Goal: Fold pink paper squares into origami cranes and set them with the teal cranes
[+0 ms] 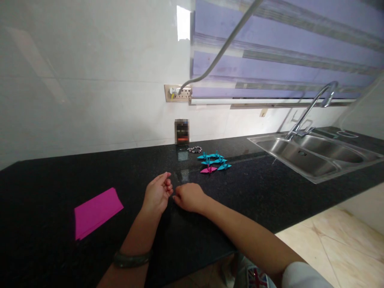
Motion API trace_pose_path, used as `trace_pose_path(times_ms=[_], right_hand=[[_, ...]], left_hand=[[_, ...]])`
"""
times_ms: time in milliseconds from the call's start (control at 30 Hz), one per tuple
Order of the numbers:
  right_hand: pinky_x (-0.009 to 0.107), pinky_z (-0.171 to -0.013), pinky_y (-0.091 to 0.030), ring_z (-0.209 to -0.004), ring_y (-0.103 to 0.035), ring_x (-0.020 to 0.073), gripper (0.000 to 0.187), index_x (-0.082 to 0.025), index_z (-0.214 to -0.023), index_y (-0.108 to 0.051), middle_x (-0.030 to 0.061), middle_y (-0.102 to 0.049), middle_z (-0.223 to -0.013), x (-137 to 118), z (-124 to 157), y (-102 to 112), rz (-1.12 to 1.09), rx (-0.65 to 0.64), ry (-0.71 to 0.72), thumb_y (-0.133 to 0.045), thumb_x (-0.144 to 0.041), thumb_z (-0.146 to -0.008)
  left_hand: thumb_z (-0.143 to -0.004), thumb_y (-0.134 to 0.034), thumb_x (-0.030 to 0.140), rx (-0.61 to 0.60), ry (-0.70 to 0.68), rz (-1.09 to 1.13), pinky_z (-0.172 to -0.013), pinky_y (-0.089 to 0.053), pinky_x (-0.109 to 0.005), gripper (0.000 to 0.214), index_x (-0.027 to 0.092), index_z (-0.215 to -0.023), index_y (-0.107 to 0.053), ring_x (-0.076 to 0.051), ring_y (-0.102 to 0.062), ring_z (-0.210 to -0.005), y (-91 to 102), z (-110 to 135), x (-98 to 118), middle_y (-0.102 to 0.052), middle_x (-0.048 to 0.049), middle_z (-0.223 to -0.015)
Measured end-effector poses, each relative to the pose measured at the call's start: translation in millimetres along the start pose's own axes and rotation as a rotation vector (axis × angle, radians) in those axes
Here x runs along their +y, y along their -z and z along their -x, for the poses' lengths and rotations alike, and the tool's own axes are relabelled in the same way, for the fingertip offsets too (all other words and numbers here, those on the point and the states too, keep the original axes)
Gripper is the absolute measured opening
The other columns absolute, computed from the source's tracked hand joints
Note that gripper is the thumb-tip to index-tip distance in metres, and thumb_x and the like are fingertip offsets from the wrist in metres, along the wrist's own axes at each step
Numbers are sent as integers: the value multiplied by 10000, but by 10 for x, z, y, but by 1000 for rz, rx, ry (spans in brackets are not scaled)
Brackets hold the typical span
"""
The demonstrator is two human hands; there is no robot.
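Note:
My left hand (158, 193) is raised just above the black countertop, its fingers curled in toward the palm. Beside it, a small gap away, my right hand (190, 197) is closed in a fist with the back of the hand turned up. Whatever either hand might hold is hidden by the fingers. Left of my left hand lies a stack of magenta paper (98, 212). Beyond my right hand stand a pink paper crane (209, 170) and several blue paper cranes (224, 166), grouped close together. A dark bangle (132, 259) circles my left wrist.
A beaded bracelet (195, 150) lies near a pixelated dark box (182, 132) against the wall. At right, a steel double sink (312, 176) with a tall faucet (312, 108) is set into the countertop (240, 216). A grey cable (222, 50) runs to a wall socket (184, 94).

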State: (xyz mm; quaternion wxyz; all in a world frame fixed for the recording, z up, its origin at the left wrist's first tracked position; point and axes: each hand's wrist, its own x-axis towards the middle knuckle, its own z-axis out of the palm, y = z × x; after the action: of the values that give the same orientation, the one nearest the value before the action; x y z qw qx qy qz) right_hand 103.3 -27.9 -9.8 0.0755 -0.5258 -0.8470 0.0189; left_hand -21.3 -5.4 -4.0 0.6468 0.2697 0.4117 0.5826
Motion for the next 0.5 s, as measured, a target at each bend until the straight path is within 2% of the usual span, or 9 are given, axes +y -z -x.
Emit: trace_pose_path(times_ms=[133, 333, 500], right_hand=[[293, -651, -428, -777, -611, 210, 344, -175, -861, -603, 79, -660, -849, -78, -35, -129, -31, 6, 60, -343, -399, -832], [282, -667, -425, -798, -609, 202, 351, -182, -858, -616, 72, -658, -881, 47, 10, -71, -120, -17, 115, -358, -418, -830], [265, -641, -400, -777, -610, 198, 357, -184, -811, -633, 69, -661, -846, 111, 0, -67, -173, -47, 121, -378, -433, -821]], left_hand=[[-646, -624, 264, 3, -93, -16, -394, -295, -171, 172, 144, -738, -544, -48, -398, -399, 2, 4, -16, -435, 55, -487], [-655, -619, 292, -3, -232, -281, -393, -277, -169, 171, 146, -703, -544, -42, -378, -388, -113, 70, -150, -439, 55, -469], [-682, -585, 322, -9, -232, -425, -400, -297, -177, 180, 148, -709, -552, -54, -395, -398, -212, 81, -132, -459, 40, -490]])
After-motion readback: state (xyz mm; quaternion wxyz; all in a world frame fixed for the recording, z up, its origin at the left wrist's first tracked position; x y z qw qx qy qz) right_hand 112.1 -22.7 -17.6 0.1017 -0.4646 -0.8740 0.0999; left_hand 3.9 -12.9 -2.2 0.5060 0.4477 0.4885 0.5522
